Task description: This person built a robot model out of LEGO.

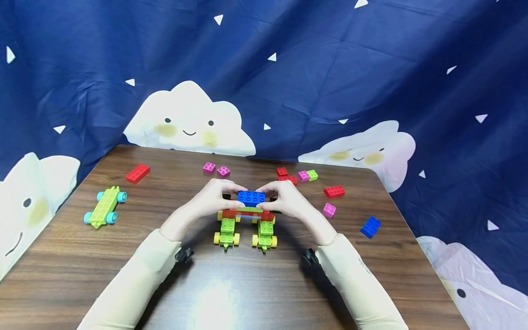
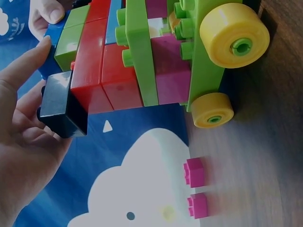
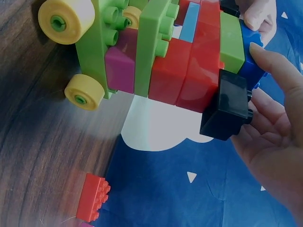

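Note:
Both hands pinch a blue brick (image 1: 251,198) from its two ends, the left hand (image 1: 214,198) on one side and the right hand (image 1: 288,198) on the other. The brick sits atop a stacked block build, right over a lime brick (image 2: 71,42). Below come red bricks (image 2: 90,71) and magenta bricks (image 2: 173,71), standing on two lime wheeled bases (image 1: 227,229) with yellow wheels (image 1: 255,240). A black brick juts out at each side, one (image 2: 61,104) near the left palm, the other (image 3: 225,106) near the right palm.
At left lies a lime wheeled base (image 1: 105,206) with turquoise wheels, near a red brick (image 1: 138,173). Pink bricks (image 1: 209,167) lie behind the build. Toward the right are a red brick (image 1: 334,191), a pink brick (image 1: 329,210) and a blue brick (image 1: 371,226).

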`<state>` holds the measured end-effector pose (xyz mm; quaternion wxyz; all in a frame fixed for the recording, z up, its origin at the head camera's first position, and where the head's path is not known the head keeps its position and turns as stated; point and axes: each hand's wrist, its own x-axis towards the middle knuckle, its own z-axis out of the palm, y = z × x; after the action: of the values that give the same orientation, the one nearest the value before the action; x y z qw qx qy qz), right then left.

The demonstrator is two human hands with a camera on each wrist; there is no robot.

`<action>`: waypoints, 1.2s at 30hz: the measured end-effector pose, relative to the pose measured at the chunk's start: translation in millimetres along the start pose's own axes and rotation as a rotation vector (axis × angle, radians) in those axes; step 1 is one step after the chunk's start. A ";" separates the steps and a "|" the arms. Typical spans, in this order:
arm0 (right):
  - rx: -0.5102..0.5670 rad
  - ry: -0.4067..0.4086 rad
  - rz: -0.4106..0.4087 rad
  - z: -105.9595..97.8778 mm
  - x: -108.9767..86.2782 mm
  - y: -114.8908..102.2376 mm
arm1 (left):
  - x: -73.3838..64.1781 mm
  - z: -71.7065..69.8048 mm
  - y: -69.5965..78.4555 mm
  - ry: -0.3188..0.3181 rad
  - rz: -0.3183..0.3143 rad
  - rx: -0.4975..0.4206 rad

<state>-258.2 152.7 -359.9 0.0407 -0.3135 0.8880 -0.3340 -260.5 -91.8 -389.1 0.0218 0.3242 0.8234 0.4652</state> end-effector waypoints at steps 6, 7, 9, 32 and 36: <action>0.011 -0.008 0.014 0.4 1.4 -1.8 | 1.3 -2.9 1.8 -0.011 -0.008 0.024; 0.011 -0.007 0.014 0.5 1.5 -1.8 | 1.4 -3.2 2.1 -0.012 -0.012 0.027; 0.010 -0.003 0.019 1.0 1.7 -1.8 | 1.4 -3.3 2.3 -0.014 -0.019 0.023; 0.056 0.067 0.041 8.9 -7.2 2.7 | 0.6 -0.5 2.0 -0.038 -0.060 -0.028; 0.035 0.076 0.022 9.5 -8.2 1.7 | 0.4 -0.4 0.6 -0.034 -0.066 -0.029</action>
<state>-249.9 153.1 -369.4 0.0160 -0.2898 0.8863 -0.3609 -260.6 -91.7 -388.3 0.0556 0.3044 0.8263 0.4707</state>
